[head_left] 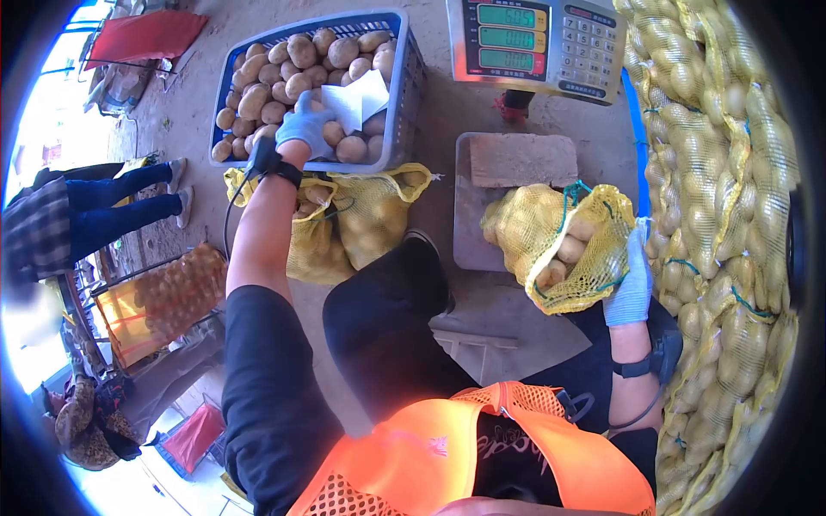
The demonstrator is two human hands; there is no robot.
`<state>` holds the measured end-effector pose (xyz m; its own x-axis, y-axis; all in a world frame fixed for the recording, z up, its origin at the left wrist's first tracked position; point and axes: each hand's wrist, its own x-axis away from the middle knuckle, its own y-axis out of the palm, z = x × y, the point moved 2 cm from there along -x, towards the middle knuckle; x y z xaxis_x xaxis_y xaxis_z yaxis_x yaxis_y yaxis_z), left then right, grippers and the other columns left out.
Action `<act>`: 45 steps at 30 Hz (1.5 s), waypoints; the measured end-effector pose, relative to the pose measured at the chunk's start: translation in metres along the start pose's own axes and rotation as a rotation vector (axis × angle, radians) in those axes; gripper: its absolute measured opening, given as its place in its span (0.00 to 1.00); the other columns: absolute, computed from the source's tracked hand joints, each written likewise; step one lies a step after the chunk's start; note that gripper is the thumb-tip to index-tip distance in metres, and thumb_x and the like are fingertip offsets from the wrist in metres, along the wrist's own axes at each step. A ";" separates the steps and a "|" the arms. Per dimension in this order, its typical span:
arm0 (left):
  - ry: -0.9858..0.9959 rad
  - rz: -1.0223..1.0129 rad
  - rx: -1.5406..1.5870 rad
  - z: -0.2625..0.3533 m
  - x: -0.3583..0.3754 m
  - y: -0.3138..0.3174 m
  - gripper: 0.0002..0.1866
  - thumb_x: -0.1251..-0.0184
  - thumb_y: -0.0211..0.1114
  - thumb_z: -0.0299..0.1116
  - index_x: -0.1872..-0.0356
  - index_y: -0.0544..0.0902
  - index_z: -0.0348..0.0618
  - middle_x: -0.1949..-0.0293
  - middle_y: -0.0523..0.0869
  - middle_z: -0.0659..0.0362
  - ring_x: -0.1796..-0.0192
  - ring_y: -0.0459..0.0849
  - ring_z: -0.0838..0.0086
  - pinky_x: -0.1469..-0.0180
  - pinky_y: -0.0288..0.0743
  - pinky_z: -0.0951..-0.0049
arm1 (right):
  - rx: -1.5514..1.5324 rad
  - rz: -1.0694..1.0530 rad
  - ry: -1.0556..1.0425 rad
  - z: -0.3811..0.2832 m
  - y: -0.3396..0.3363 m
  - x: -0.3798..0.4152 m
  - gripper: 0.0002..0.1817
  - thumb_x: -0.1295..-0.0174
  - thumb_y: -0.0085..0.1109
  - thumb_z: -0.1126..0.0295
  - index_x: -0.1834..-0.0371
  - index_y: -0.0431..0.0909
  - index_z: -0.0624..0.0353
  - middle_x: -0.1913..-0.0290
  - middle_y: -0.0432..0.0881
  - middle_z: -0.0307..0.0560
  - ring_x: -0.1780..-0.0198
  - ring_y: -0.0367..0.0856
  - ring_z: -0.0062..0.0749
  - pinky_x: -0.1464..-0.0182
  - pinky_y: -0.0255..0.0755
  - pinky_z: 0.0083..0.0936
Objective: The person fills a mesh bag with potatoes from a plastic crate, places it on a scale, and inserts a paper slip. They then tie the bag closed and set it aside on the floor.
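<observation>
My left hand [306, 129], in a pale blue glove, reaches over the near side of a blue plastic crate [408, 95] heaped with potatoes [301, 52]. Its fingers look spread against the potatoes, beside a white sheet of paper [357, 100]. At the right, my gloved right hand [630, 279] grips the side of a yellow mesh bag [525, 232]. That bag lies tilted on the scale's platform [469, 206] with its mouth towards me, and potatoes show inside. Part of the right hand's fingers is hidden behind the mesh.
A scale display [538, 43] stands beyond the platform, where a brick-like block [523, 161] lies. Filled mesh sacks [723, 172] are stacked along the right. Two more filled yellow bags [372, 219] stand before the crate. People [95, 211] are at the left.
</observation>
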<state>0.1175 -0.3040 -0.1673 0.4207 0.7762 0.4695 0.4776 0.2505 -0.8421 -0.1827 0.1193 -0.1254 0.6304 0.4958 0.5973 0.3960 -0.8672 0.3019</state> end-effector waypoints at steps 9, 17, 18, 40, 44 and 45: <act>-0.173 0.504 0.444 -0.035 0.029 0.016 0.35 0.71 0.78 0.50 0.53 0.79 0.55 0.43 0.65 0.45 0.41 0.64 0.51 0.36 0.62 0.64 | -0.081 -0.033 0.004 -0.008 0.017 0.020 0.12 0.31 0.48 0.65 0.48 0.71 0.55 0.53 0.74 0.37 0.49 0.72 0.23 0.44 0.68 0.24; -0.088 0.594 1.600 -0.007 0.041 0.054 0.32 0.59 0.74 0.45 0.53 0.76 0.39 0.51 0.75 0.48 0.54 0.77 0.51 0.43 0.71 0.59 | -0.064 -0.101 -0.080 -0.002 0.011 0.026 0.20 0.32 0.48 0.57 0.47 0.71 0.61 0.56 0.79 0.44 0.61 0.79 0.25 0.58 0.76 0.23; -0.079 0.419 2.003 0.014 0.060 0.033 0.31 0.55 0.72 0.44 0.51 0.75 0.38 0.52 0.76 0.50 0.57 0.79 0.52 0.46 0.73 0.56 | -0.078 -0.095 -0.101 0.000 0.006 0.024 0.20 0.32 0.48 0.56 0.48 0.72 0.60 0.57 0.79 0.44 0.63 0.79 0.25 0.60 0.76 0.23; 0.214 0.500 1.328 0.100 0.052 -0.042 0.24 0.48 0.71 0.38 0.50 0.77 0.39 0.54 0.81 0.50 0.54 0.81 0.68 0.56 0.77 0.71 | 0.056 0.045 -0.252 -0.010 0.007 0.027 0.18 0.32 0.49 0.59 0.49 0.73 0.63 0.54 0.76 0.42 0.53 0.73 0.22 0.50 0.69 0.21; -0.324 0.073 0.278 0.048 0.047 -0.014 0.51 0.66 0.70 0.65 0.34 0.63 0.63 0.37 0.65 0.46 0.36 0.65 0.48 0.37 0.60 0.51 | 0.081 0.031 -0.192 -0.003 0.005 0.023 0.19 0.32 0.49 0.60 0.48 0.72 0.65 0.54 0.76 0.43 0.52 0.73 0.22 0.49 0.68 0.21; -0.295 0.018 0.323 0.034 0.035 0.002 0.51 0.66 0.69 0.66 0.34 0.61 0.66 0.36 0.64 0.47 0.36 0.65 0.47 0.37 0.60 0.49 | 0.115 0.022 -0.216 -0.002 0.002 0.021 0.19 0.32 0.49 0.60 0.48 0.72 0.65 0.53 0.76 0.44 0.52 0.73 0.23 0.48 0.68 0.22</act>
<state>0.1069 -0.2569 -0.1612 0.1662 0.9023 0.3977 0.1865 0.3673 -0.9112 -0.1698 0.1274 -0.1111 0.7632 0.4856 0.4262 0.4460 -0.8732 0.1963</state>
